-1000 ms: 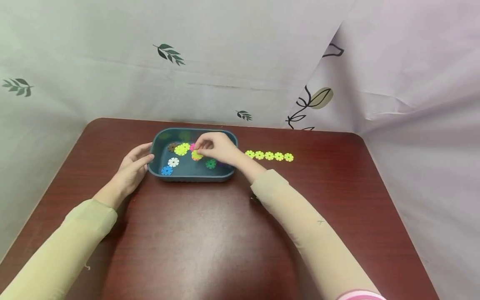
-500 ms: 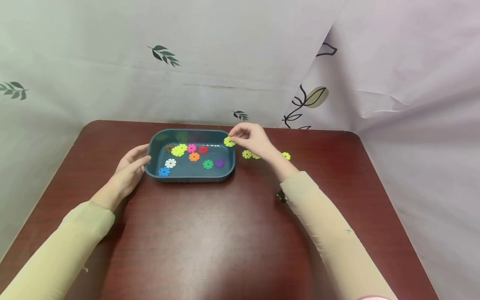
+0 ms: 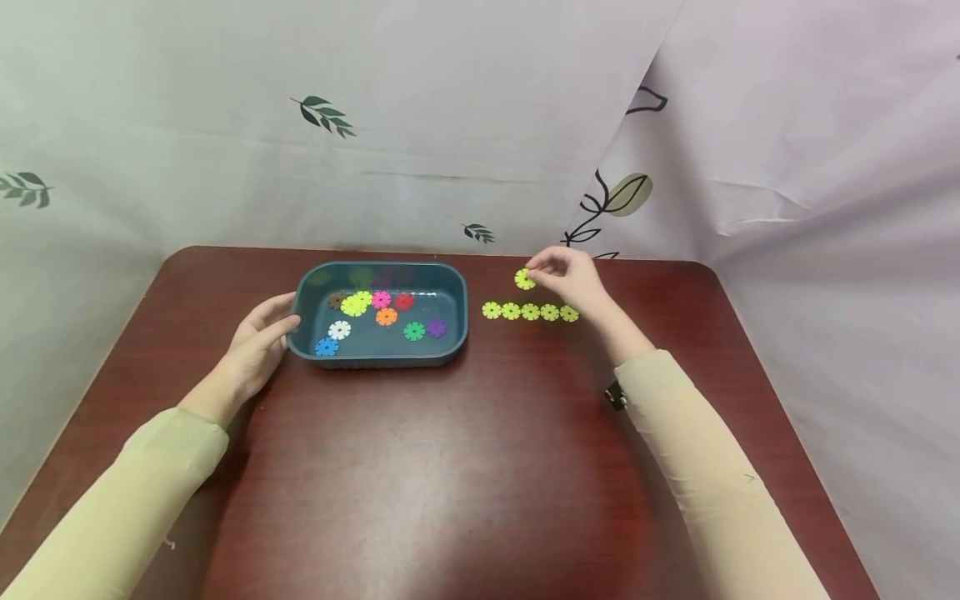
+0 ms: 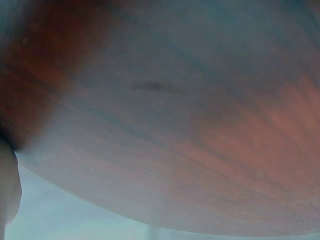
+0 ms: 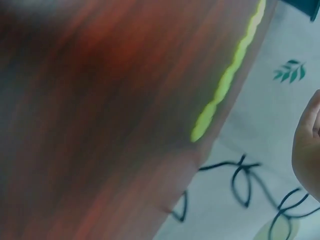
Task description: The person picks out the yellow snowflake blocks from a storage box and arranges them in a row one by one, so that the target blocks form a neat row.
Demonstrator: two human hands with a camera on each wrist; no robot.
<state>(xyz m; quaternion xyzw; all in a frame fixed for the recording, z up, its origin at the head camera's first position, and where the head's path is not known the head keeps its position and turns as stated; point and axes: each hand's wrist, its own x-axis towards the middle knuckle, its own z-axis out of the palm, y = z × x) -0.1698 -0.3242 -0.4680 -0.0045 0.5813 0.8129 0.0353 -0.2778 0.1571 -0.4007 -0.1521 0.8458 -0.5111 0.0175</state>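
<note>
In the head view my right hand point(image 3: 572, 275) pinches a yellow notched plastic disc point(image 3: 525, 278), a snowflake building disc, between thumb and fingertips. It hangs above a straight row of several yellow snowflake discs point(image 3: 530, 312) on the table. The right wrist view has part of the same hand point(image 5: 307, 150) at its edge, beside that row point(image 5: 227, 77). My left hand point(image 3: 258, 346) holds the left end of a dark blue tray point(image 3: 375, 362), thumb at the rim. Inside the tray lie several snowflake discs, among them white point(image 3: 340, 330), blue point(image 3: 327, 347), orange point(image 3: 386, 317) and purple point(image 3: 437, 328).
The dark red-brown wooden table point(image 3: 420, 467) reaches back to a pale cloth point(image 3: 225, 150) printed with leaves. That cloth also hangs along both sides. Little but blurred table top point(image 4: 240, 150) shows in the left wrist view.
My right hand has lifted a yellow snowflake disc out of the tray and carried it right, over the row. The left hand stays at the tray's left end.
</note>
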